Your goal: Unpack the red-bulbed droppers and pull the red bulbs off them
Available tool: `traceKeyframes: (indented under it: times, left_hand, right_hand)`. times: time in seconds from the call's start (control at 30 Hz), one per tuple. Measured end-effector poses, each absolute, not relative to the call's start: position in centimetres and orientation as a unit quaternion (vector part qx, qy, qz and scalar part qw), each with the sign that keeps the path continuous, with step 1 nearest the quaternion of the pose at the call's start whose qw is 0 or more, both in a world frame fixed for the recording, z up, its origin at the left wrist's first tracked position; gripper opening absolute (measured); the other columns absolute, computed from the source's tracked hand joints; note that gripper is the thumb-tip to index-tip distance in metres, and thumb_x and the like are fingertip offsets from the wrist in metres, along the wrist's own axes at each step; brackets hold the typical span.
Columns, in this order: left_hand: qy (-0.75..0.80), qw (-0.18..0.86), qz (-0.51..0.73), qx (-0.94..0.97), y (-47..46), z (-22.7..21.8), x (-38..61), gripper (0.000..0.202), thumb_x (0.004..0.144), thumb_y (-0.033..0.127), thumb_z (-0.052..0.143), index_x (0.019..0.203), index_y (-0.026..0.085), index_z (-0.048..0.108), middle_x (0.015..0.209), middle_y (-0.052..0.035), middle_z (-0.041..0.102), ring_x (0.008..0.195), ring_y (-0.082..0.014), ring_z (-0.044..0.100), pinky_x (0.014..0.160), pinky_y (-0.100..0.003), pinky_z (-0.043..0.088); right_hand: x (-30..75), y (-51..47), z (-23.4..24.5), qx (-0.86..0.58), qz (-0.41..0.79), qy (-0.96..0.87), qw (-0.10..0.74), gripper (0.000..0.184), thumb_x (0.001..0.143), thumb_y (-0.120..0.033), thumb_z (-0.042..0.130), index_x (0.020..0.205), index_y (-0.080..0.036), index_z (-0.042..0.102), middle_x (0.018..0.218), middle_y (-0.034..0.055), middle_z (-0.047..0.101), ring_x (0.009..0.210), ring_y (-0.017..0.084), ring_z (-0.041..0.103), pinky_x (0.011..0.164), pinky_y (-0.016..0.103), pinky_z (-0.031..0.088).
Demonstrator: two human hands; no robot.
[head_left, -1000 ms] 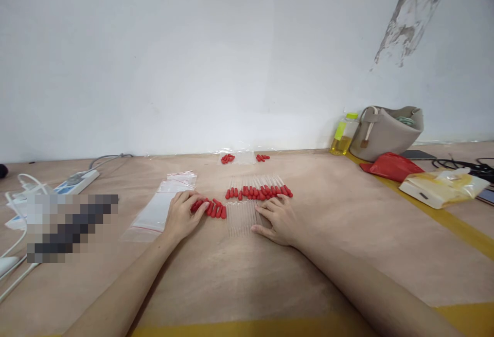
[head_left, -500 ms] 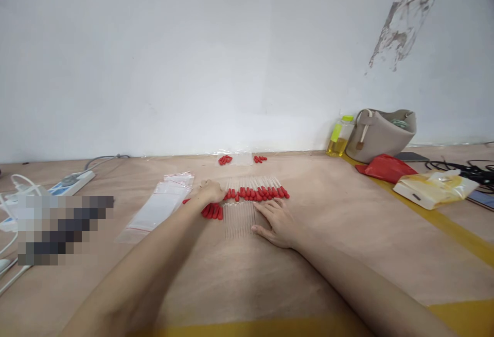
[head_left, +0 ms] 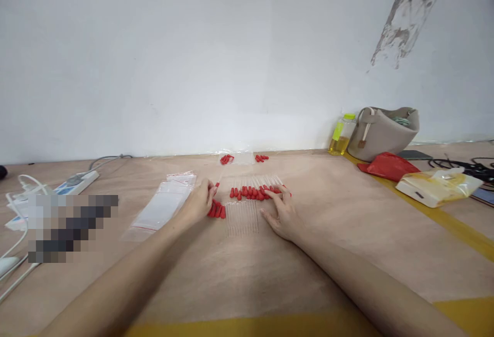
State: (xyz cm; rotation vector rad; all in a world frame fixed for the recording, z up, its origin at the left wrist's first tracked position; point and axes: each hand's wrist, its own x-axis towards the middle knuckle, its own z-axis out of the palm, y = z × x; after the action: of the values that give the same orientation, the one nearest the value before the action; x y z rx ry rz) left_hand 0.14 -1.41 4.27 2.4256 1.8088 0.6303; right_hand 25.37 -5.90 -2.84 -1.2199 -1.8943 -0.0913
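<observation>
My left hand (head_left: pixel 200 198) pinches a dropper (head_left: pixel 217 184) by its red rubber bulb, its thin clear tube pointing away from me. Just below that hand lies a cluster of loose red bulbs (head_left: pixel 216 210). A row of droppers with red bulbs (head_left: pixel 250 192) stretches across the middle, tubes toward the wall. My right hand (head_left: pixel 284 214) rests over the right end of this row, fingertips on the bulbs and thumb apart. Nearer to me, a row of bare clear tubes (head_left: pixel 242 218) lies side by side between my hands.
Clear zip bags (head_left: pixel 162 200) lie left. Two small piles of red bulbs (head_left: pixel 227 159) flank clear plastic by the wall. At right stand a bottle (head_left: pixel 340 139) and a grey bag (head_left: pixel 380 134), near a red pouch (head_left: pixel 388 166) and a tissue pack (head_left: pixel 436 188). A power strip (head_left: pixel 79 182) is far left.
My left hand has drawn back slightly from the row with a dropper now showing in its fingers. My right hand has shifted from the bare tubes up and right onto the red bulbs.
</observation>
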Motion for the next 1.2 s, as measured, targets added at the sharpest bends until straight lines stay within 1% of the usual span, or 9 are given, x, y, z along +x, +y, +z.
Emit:
traceKeyframes:
  times: [0.13,0.23,0.33,0.43,0.53,0.7,0.87,1.0,1.2]
  left_hand:
    - [0.474,0.006,0.287,0.832,-4.0,1.4,0.2,0.018,0.088,0.028,0.034,0.086,0.019,0.050,0.080,-0.0020,0.059,0.074,-0.0153,0.056,0.068,-0.027,0.043]
    - [0.396,-0.030,0.306,0.865,-4.4,-0.5,0.9,0.022,0.089,0.028,0.035,0.083,0.018,0.054,0.082,-0.0039,0.057,0.074,-0.0148,0.054,0.069,-0.027,0.043]
    - [0.354,-0.037,0.308,0.882,-4.3,-1.3,1.8,0.021,0.089,0.026,0.036,0.085,0.017,0.054,0.081,-0.0039,0.054,0.075,-0.0142,0.052,0.069,-0.026,0.044]
    - [0.336,-0.026,0.317,0.887,-4.4,-1.5,2.5,0.017,0.089,0.024,0.038,0.087,0.017,0.053,0.083,-0.0040,0.053,0.078,-0.0143,0.052,0.071,-0.026,0.044]
    - [0.322,-0.019,0.327,0.888,-4.7,-1.5,2.8,0.012,0.088,0.022,0.041,0.087,0.017,0.052,0.085,-0.0042,0.054,0.080,-0.0148,0.051,0.073,-0.027,0.044]
    - [0.296,-0.021,0.326,0.898,-5.1,-1.7,2.9,0.009,0.087,0.021,0.044,0.089,0.017,0.051,0.086,-0.0039,0.056,0.081,-0.0154,0.050,0.075,-0.029,0.042]
    - [0.276,-0.034,0.313,0.908,-5.2,-1.7,3.0,0.017,0.086,0.025,0.046,0.099,0.018,0.054,0.086,-0.0048,0.058,0.079,-0.0157,0.050,0.072,-0.029,0.041]
    - [0.268,-0.048,0.307,0.912,-5.6,-1.6,2.9,0.017,0.087,0.026,0.044,0.086,0.017,0.059,0.075,-0.0038,0.056,0.071,-0.0145,0.048,0.067,-0.028,0.040]
    - [0.257,-0.055,0.310,0.913,-6.0,-1.4,2.5,0.021,0.087,0.024,0.044,0.075,0.015,0.058,0.071,-0.0036,0.054,0.068,-0.0142,0.044,0.065,-0.028,0.036]
  right_hand:
    - [25.6,-6.1,-2.4,-0.473,-0.033,-0.740,0.478,0.056,0.077,-0.038,0.054,0.126,-0.017,0.036,0.124,0.0162,0.031,0.115,0.026,0.038,0.091,0.041,0.041]
    - [25.6,-6.6,-1.9,-0.421,-0.058,-0.783,0.454,0.058,0.074,-0.041,0.057,0.124,-0.019,0.039,0.123,0.0147,0.036,0.114,0.026,0.039,0.091,0.043,0.037]
    - [25.3,-6.7,-2.0,-0.373,-0.097,-0.825,0.414,0.046,0.077,-0.041,0.056,0.117,-0.021,0.048,0.116,0.0120,0.047,0.105,0.024,0.045,0.088,0.043,0.036]
    - [25.1,-6.5,-2.5,-0.358,-0.112,-0.840,0.392,0.031,0.081,-0.036,0.053,0.108,-0.021,0.055,0.100,0.0075,0.059,0.091,0.020,0.050,0.084,0.040,0.034]
    - [25.1,-6.3,-2.9,-0.348,-0.113,-0.849,0.382,0.023,0.085,-0.030,0.049,0.105,-0.021,0.058,0.085,0.0037,0.063,0.082,0.016,0.051,0.082,0.037,0.033]
    - [25.0,-6.5,-2.8,-0.327,-0.131,-0.857,0.376,0.022,0.084,-0.031,0.051,0.102,-0.022,0.060,0.074,0.0013,0.063,0.077,0.015,0.051,0.085,0.038,0.030]
    - [24.7,-6.7,-2.3,-0.314,-0.149,-0.856,0.383,0.015,0.084,-0.025,0.049,0.087,-0.022,0.064,0.064,-0.0006,0.059,0.068,0.012,0.047,0.082,0.035,0.029]
    - [24.7,-6.8,-2.2,-0.307,-0.147,-0.860,0.380,0.014,0.084,-0.024,0.050,0.080,-0.022,0.063,0.058,-0.0025,0.057,0.062,0.011,0.044,0.081,0.035,0.027]
    - [25.0,-7.1,-2.4,-0.296,-0.143,-0.869,0.370,0.013,0.083,-0.021,0.049,0.080,-0.022,0.062,0.055,-0.0035,0.054,0.061,0.011,0.041,0.082,0.034,0.025]
